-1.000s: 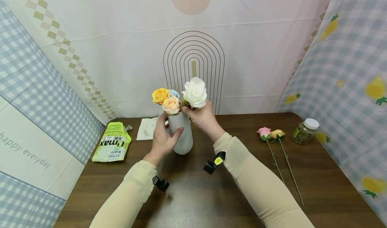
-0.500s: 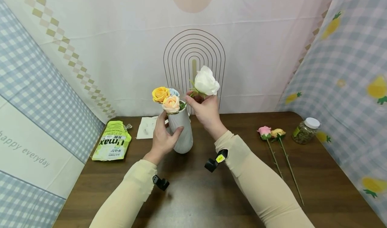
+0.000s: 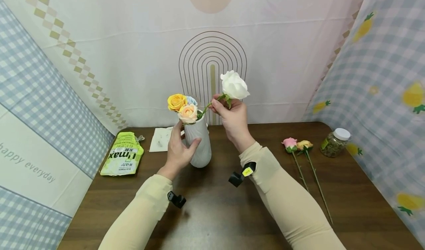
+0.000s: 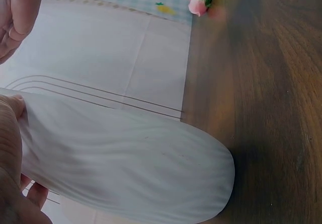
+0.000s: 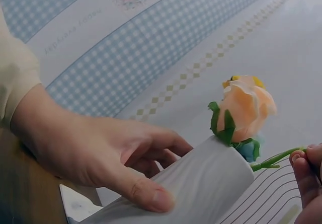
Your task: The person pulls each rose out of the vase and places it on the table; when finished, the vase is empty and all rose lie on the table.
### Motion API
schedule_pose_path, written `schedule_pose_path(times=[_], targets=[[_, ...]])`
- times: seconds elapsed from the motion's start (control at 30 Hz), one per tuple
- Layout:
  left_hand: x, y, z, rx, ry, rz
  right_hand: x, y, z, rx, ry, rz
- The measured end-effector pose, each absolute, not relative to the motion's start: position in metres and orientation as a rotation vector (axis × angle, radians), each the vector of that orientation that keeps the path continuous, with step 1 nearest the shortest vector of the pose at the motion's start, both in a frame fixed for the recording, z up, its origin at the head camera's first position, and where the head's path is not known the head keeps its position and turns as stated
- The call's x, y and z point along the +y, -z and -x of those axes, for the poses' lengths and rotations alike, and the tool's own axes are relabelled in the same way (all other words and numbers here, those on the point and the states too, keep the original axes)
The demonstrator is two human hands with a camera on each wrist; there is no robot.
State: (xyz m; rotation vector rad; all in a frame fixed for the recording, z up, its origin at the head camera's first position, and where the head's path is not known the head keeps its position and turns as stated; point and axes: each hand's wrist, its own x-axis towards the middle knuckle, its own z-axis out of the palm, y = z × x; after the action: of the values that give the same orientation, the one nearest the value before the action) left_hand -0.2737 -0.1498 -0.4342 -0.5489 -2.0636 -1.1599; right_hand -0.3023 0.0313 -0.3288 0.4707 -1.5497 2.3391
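A white ribbed vase [image 3: 198,146] stands upright on the table, and my left hand [image 3: 179,150] grips its side with thumb and fingers around it. In the right wrist view the thumb presses on the vase wall [image 5: 211,183]. My right hand [image 3: 234,121] pinches the green stem of a white rose [image 3: 234,85] just under its bloom. That stem [image 5: 276,157] slants down into the vase mouth. Three other blooms rise from the vase: a yellow rose [image 3: 177,102], a peach rose [image 3: 188,113] and a pale blue flower [image 3: 191,100], partly hidden behind them.
On the right lie a pink rose [image 3: 290,143] and a yellow-orange rose [image 3: 304,145], stems toward the front. A white-lidded jar [image 3: 335,143] is beside them. To the left are a green-and-white packet [image 3: 123,155] and a white paper [image 3: 161,140]. A printed cloth [image 3: 146,58] hangs behind.
My right hand has moved right, pulling the white rose up and away from the other blooms and baring more of its stem. My left hand stays on the vase.
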Motion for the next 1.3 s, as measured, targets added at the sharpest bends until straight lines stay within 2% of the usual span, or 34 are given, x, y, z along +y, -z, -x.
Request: schedule_pose_path(times=[0.9,1.3], targets=[[-0.149,0.432,0.275,-2.08,1.174,0.559,0.086,0.304,0.3,-1.2,-2.43,-0.46],[-0.15,0.435,0.273,-2.074,1.182,0.55,0.143,0.308,0.304,-1.012,-2.486,-0.315]])
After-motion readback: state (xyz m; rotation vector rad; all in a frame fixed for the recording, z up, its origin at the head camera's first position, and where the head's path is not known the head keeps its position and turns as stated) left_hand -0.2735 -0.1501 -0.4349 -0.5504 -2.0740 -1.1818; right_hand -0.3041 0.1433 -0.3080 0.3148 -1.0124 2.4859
